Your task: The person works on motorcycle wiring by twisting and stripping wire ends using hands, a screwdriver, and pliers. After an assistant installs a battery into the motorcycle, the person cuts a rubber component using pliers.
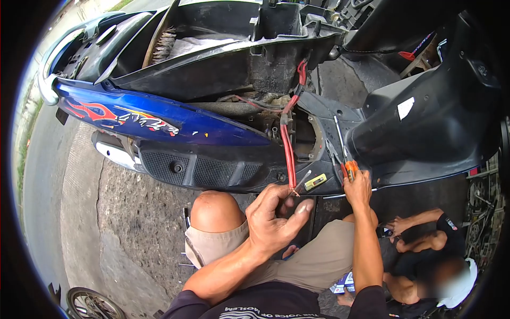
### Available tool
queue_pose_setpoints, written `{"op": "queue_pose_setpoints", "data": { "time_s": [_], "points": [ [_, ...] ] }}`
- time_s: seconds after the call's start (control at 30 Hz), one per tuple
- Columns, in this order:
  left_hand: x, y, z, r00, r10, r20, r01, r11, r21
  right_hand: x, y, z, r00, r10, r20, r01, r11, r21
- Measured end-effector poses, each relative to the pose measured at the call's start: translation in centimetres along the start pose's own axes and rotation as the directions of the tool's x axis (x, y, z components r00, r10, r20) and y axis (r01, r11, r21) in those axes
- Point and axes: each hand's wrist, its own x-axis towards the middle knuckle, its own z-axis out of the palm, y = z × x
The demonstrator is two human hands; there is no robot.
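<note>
Fingers of the left hand (pixel 272 215), thumb apart, held the red cable (pixel 289 157) at the footboard's (pixel 212 171) edge, its copper (pixel 296 193) bared but unjoined; the right hand (pixel 359 187) touched an orange-handled screwdriver (pixel 350 165), grip too hidden to tell.

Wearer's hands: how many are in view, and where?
2. The left hand is at the lower end of the red cable; the right hand is at the orange handle.

Glossy blue plastic side panel (pixel 159 119)
</note>
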Motion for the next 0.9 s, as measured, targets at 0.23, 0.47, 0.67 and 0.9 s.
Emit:
{"op": "queue_pose_setpoints", "data": {
  "time_s": [0.23, 0.47, 0.67, 0.9],
  "points": [
    [0.0, -0.2, 0.4, 0.991, 0.086, -0.099, -0.073, 0.989, 0.128, -3.8, -5.6, -4.5, 0.915, -0.241, -0.323, 0.339, 0.893, 0.296],
    [-0.2, -0.8, 0.6, 0.995, 0.054, -0.078, -0.055, 0.998, -0.015, -10.2, -13.4, -8.6, 0.86, -0.51, -0.021, -0.007, -0.054, 0.999],
    [0.8, -0.3, -0.4, 0.98, 0.2, -0.018, -0.194, 0.966, 0.169, -12.7, -14.8, -6.0, 0.871, -0.491, 0.001, -0.042, -0.072, 0.997],
    [2.9, 0.1, -2.1, 0.972, 0.154, 0.178, -0.185, 0.968, 0.172, -12.1, -15.7, -7.5, 0.941, -0.316, -0.121, 0.081, -0.137, 0.987]
  ]
}}
